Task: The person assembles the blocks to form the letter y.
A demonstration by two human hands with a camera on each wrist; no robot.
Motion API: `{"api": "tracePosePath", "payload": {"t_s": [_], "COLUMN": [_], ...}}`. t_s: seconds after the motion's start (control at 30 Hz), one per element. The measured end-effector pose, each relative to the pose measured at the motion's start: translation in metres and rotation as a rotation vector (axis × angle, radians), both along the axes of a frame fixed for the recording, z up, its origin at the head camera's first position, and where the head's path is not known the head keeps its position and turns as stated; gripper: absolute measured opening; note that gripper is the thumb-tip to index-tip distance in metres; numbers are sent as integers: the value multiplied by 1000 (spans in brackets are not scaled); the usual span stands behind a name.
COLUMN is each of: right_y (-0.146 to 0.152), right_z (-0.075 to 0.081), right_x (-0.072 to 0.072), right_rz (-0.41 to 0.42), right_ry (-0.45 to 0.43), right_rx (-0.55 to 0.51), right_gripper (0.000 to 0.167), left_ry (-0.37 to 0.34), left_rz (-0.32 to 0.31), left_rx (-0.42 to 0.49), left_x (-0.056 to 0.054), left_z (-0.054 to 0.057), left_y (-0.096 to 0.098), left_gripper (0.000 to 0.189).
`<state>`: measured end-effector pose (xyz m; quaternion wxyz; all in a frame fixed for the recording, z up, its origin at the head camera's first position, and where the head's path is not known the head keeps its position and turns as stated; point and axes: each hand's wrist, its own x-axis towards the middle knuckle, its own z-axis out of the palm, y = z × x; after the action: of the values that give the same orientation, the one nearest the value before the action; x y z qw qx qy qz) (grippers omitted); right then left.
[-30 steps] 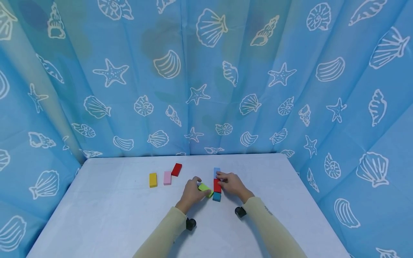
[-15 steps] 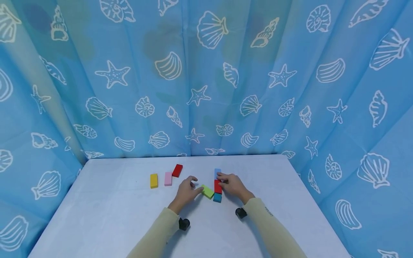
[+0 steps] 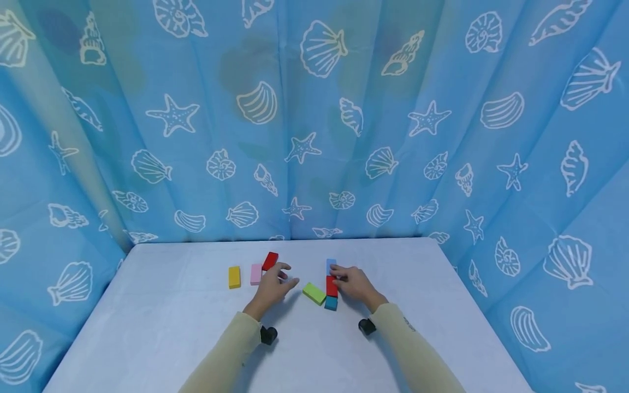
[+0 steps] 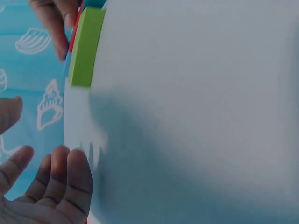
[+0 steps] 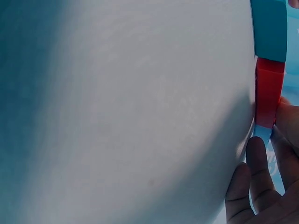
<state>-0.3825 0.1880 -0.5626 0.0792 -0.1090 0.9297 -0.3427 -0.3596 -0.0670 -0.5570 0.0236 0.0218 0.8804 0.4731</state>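
A light-blue block, a red block and a teal block form a line from back to front. My right hand rests against their right side; its thumb touches the red block and a fingertip reaches the light-blue one. To the left, a lime-green block lies slanted, one corner by the line's front part. My left hand hovers empty between it and the pink block, thumb and fingers spread. The left wrist view shows a gap between this hand and the green block.
Behind the left hand lies a second red block, partly covered by the fingers. A yellow block lies left of the pink one. All rest on a white table, with a blue shell-patterned curtain behind and at the sides.
My left hand has let go of the green block and moved left toward the pink and second red blocks. The green block lies slightly turned. My right hand has stayed in place.
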Motion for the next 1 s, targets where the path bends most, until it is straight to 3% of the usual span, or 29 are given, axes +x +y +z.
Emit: {"api": "tracePosePath", "payload": {"t_s": [0.3,0.43,0.57,0.77,1.0], "right_y": [4,3,2,2,0], "right_z": [-10,-5,-1,-3,-3], "right_x": [4,3,0,0,0], "right_rz": [-5,4,-2,3,-15], "right_ry": [-13,-5,1,-5,-18], "right_rx": [-14,-22,-23,-31,-18], "right_gripper": [39,39,39,39,39], "left_ry": [107,179,210,170,93], "left_rz": [60,114,128,114,51], "left_rx": [20,31,79,99,25], "left_x": [-12,-19,-29,-37,-40], "left_z": [6,6,5,2,-3], "left_y": [-13,-16,-22,-28,-27], "left_gripper": [44,43,44,49,58]}}
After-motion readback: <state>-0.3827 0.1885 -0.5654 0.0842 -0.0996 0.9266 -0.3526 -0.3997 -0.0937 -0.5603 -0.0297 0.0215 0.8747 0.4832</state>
